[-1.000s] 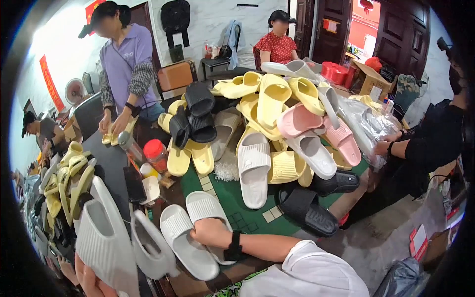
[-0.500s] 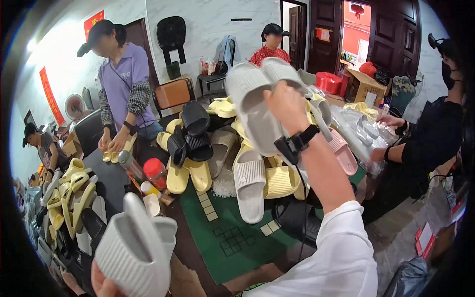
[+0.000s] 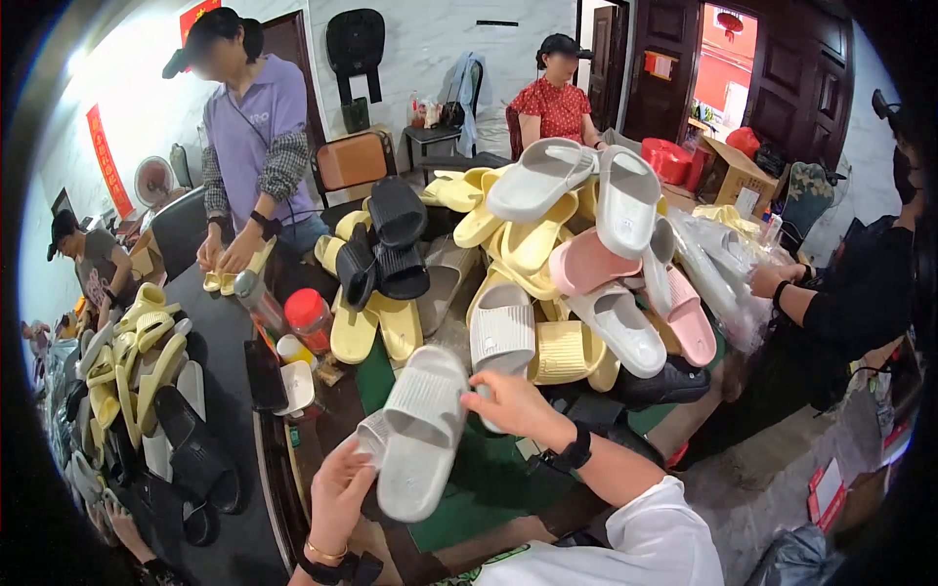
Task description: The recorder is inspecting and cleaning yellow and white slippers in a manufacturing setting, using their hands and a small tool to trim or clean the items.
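A pair of light grey ribbed slide sandals is held over the green mat in front of me. My left hand is closed on their left side; the second sandal is mostly hidden behind the front one. At the right edge of the front sandal, my right hand pinches with thumb and fingers. Just beyond lies a heap of slides: yellow slides, a pink slide, black slides and a grey slide. Two pale grey slides rest on top of the heap.
More slides are piled on the dark table at left. A red-lidded jar, a metal flask and a white dish stand between. Co-workers sit or stand around; one at right handles clear plastic bags.
My right hand has let go of the pale grey slides, now on the heap, and come down toward me. My left hand has moved right and up with its grey pair.
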`<state>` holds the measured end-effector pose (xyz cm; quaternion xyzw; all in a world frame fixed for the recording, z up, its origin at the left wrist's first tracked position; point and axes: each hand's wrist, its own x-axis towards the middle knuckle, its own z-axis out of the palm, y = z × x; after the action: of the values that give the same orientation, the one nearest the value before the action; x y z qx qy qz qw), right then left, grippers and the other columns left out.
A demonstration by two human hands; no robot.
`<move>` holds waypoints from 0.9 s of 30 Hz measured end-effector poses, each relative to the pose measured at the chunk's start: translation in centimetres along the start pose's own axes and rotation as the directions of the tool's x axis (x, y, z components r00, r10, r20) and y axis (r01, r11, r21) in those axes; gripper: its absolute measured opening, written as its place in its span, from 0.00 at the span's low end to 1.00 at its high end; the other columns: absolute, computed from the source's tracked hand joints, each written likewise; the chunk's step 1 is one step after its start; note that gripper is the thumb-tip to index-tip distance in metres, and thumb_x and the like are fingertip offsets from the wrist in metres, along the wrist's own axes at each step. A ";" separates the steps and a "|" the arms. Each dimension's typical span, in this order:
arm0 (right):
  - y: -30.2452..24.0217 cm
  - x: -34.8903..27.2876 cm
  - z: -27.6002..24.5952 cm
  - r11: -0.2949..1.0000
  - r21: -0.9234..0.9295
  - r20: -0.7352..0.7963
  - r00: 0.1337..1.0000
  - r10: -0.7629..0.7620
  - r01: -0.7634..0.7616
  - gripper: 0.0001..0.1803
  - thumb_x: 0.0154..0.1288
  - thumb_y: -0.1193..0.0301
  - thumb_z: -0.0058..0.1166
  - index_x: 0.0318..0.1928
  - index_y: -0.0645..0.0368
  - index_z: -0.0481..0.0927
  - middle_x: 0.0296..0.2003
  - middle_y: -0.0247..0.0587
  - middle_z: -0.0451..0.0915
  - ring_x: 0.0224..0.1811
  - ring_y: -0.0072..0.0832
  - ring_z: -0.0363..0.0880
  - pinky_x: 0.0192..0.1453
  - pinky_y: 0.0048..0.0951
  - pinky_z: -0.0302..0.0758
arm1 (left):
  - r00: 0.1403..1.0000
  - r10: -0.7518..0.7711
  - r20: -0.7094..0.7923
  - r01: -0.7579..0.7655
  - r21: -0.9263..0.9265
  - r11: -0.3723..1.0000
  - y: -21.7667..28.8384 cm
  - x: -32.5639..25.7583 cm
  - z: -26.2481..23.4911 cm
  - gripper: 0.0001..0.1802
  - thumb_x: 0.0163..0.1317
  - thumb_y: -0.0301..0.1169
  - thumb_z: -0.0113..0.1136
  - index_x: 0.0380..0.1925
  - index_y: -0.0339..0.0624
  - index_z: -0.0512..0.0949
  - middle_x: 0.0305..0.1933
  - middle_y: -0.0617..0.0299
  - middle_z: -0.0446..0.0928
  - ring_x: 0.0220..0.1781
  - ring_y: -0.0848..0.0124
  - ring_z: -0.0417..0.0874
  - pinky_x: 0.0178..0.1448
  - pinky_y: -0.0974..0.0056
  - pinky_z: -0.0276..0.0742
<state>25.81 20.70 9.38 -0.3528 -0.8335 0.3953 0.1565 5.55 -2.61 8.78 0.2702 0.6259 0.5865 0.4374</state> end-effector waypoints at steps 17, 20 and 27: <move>3.3 -1.8 6.9 0.949 -0.305 -0.072 0.996 0.058 -0.077 0.36 0.59 0.54 0.61 0.63 0.57 0.65 0.31 0.59 0.82 0.34 0.58 0.82 0.38 0.51 0.76 | 0.885 0.451 -0.115 -0.083 0.914 0.397 -9.0 4.6 -2.5 0.37 0.49 0.34 0.72 0.58 0.32 0.68 0.57 0.42 0.71 0.61 0.44 0.70 0.64 0.46 0.67; 3.9 -1.5 8.3 0.947 -0.320 -0.086 0.996 -0.028 -0.001 0.33 0.61 0.57 0.59 0.61 0.60 0.66 0.28 0.57 0.81 0.31 0.56 0.81 0.35 0.51 0.76 | 0.878 0.471 -0.084 -0.092 0.936 0.340 -8.2 4.7 -2.4 0.31 0.50 0.36 0.71 0.52 0.32 0.74 0.52 0.44 0.75 0.57 0.46 0.74 0.60 0.47 0.70; 5.0 -1.2 9.1 0.969 -0.233 -0.145 0.983 -0.115 0.079 0.26 0.63 0.66 0.56 0.60 0.59 0.68 0.31 0.54 0.83 0.34 0.54 0.82 0.38 0.51 0.76 | 0.993 0.112 -0.046 0.008 0.946 0.323 -6.2 5.4 -2.3 0.22 0.55 0.47 0.64 0.22 0.35 0.82 0.26 0.46 0.81 0.32 0.51 0.84 0.39 0.50 0.79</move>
<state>24.01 17.06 -0.28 -0.3569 -0.8745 0.2608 0.1997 2.11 -0.17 1.35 0.4633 0.8626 0.1404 0.1469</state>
